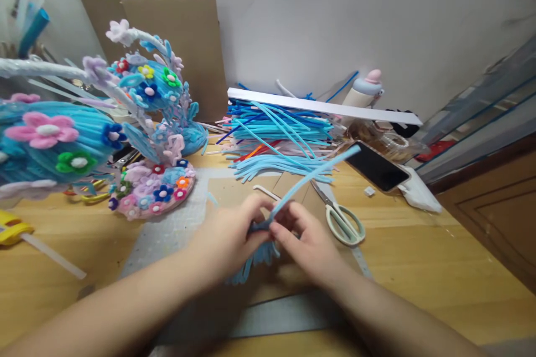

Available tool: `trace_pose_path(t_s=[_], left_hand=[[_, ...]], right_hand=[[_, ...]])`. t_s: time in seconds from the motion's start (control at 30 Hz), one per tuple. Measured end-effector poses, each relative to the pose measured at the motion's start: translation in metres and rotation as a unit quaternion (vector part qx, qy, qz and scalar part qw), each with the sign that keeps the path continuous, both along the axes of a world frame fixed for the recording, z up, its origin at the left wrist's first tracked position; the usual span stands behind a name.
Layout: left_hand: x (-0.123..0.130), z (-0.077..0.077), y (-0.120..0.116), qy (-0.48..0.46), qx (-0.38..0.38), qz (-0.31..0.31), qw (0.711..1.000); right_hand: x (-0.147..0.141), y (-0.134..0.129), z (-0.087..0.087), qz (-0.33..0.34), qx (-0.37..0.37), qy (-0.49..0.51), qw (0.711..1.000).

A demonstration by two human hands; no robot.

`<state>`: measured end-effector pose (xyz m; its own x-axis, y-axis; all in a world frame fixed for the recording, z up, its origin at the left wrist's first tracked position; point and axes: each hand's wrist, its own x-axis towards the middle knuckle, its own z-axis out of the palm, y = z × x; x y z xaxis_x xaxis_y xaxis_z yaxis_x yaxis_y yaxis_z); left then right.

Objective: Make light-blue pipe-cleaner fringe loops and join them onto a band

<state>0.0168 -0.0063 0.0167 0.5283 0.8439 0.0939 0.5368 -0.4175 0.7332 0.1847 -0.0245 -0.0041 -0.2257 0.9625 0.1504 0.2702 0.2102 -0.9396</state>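
Observation:
A light blue pipe cleaner (316, 174) slants up to the right from between my two hands. My left hand (237, 228) is closed round its lower end and a darker blue piece (262, 225). Thumb and fingers of my right hand (304, 237) pinch the pipe cleaner just beside it. Beneath both hands, a bunch of short light blue pieces (263, 255) shows over the brown cardboard (288, 284); part of it is hidden by my fingers. Scissors with pale green handles (345, 224) lie right of my right hand.
Decorated blue flower models (148, 86) stand at the left, beside a round flower-covered base (154, 192). Behind my hands lies a pipe cleaner pile (280, 128) under a white strip (322, 106). A phone (377, 167) rests at the right, and a yellow tool (12, 228) at the left edge.

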Motion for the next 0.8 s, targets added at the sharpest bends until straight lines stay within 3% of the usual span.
trace_pose_path(t_s=[0.07, 0.13, 0.23, 0.3, 0.37, 0.4, 0.5, 0.57, 0.63, 0.7, 0.8], left_hand=[[0.001, -0.001, -0.004, 0.023, 0.023, -0.035, 0.999], [-0.001, -0.002, -0.002, 0.004, 0.07, -0.028, 0.997], [-0.008, -0.006, 0.014, -0.09, 0.178, 0.109, 0.974], [-0.014, -0.01, 0.029, -0.191, 0.182, 0.236, 0.935], [-0.016, -0.014, 0.041, -0.296, 0.076, 0.307, 0.901], [-0.016, -0.014, 0.044, -0.333, -0.023, 0.296, 0.895], [-0.014, -0.013, 0.042, -0.369, -0.338, 0.08, 0.862], [-0.013, -0.012, 0.036, -0.328, -0.429, -0.026, 0.841], [-0.013, -0.013, 0.033, -0.257, -0.428, -0.04, 0.865], [-0.013, -0.014, 0.033, -0.172, -0.375, 0.002, 0.911], [-0.011, -0.014, 0.034, -0.073, -0.248, 0.087, 0.962]], right_hand=[[-0.003, 0.005, -0.004, 0.035, -0.124, 0.09, 0.988], [-0.002, 0.009, -0.007, 0.019, -0.17, 0.141, 0.975], [0.005, 0.015, -0.004, -0.035, -0.186, 0.174, 0.966], [0.012, 0.02, -0.001, -0.026, -0.217, 0.23, 0.948], [0.018, 0.025, 0.003, 0.016, -0.265, 0.306, 0.914], [0.02, 0.027, 0.003, 0.041, -0.288, 0.334, 0.897], [0.022, 0.03, 0.001, 0.085, -0.318, 0.346, 0.878], [0.021, 0.032, -0.003, 0.061, -0.299, 0.312, 0.899], [0.02, 0.033, -0.007, 0.001, -0.258, 0.262, 0.93], [0.019, 0.034, -0.009, -0.052, -0.207, 0.215, 0.953], [0.017, 0.033, -0.008, -0.039, -0.189, 0.201, 0.961]])
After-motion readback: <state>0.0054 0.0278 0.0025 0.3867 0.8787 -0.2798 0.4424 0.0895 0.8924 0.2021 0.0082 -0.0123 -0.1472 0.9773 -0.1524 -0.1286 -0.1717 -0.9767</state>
